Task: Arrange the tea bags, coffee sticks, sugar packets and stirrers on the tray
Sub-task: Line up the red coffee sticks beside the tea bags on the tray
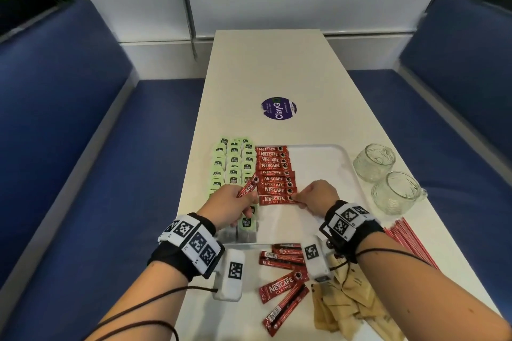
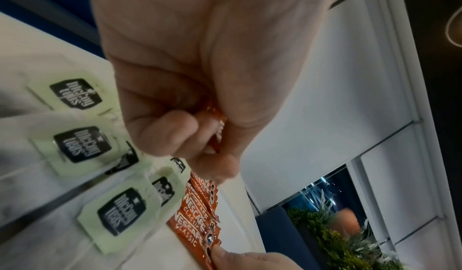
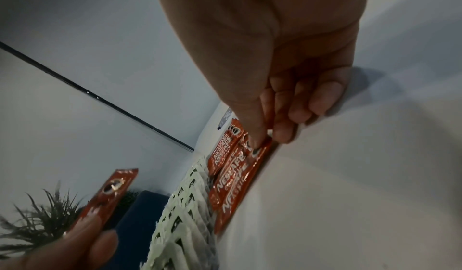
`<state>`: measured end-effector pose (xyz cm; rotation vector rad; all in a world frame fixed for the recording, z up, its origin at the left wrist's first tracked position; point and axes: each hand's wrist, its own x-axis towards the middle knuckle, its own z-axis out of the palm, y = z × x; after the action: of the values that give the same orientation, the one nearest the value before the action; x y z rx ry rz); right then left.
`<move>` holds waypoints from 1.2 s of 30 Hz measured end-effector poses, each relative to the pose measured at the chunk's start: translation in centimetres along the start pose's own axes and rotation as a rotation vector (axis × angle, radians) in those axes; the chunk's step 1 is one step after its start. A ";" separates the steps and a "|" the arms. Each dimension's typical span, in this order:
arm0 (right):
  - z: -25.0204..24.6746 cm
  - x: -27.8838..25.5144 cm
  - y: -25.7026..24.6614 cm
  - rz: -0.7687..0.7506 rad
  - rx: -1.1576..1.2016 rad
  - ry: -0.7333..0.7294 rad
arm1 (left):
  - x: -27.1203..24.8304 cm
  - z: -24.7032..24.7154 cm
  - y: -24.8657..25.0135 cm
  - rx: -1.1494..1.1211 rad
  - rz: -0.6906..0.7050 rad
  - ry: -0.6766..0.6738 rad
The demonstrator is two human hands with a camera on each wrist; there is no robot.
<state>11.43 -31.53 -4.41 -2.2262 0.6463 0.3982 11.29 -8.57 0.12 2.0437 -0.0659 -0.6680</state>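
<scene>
Left hand (image 1: 232,203) above near-left part of white tray (image 1: 329,150), grip clamped on one Nescafé coffee stick (image 1: 248,187), stick tilted, free end up. Right hand (image 1: 318,196) grip pinching right end of nearest stick in row (image 1: 276,199), stick flat on tray. Coffee stick row (image 1: 274,167) just right of tea bags (image 1: 235,160). Loose coffee sticks (image 1: 282,277), sugar packets (image 1: 349,304), red stirrers (image 1: 410,241) on desk (image 1: 277,69) near tray. Two glass mugs (image 1: 386,177) beside tray's right edge.
</scene>
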 end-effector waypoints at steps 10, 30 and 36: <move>-1.6 -4.9 -2.1 -0.336 0.446 -0.182 | -1.0 0.9 1.6 0.081 -0.042 -0.204; -3.9 -6.7 -3.3 -0.344 0.512 -0.191 | -1.8 0.9 2.3 -0.353 0.090 0.174; -3.9 -6.2 -1.8 -0.303 0.580 -0.217 | -1.7 0.5 2.0 -0.355 0.108 0.186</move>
<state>7.63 -31.42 2.06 -1.6602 0.2543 0.2502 10.05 -9.50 2.27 1.7360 0.0477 -0.3884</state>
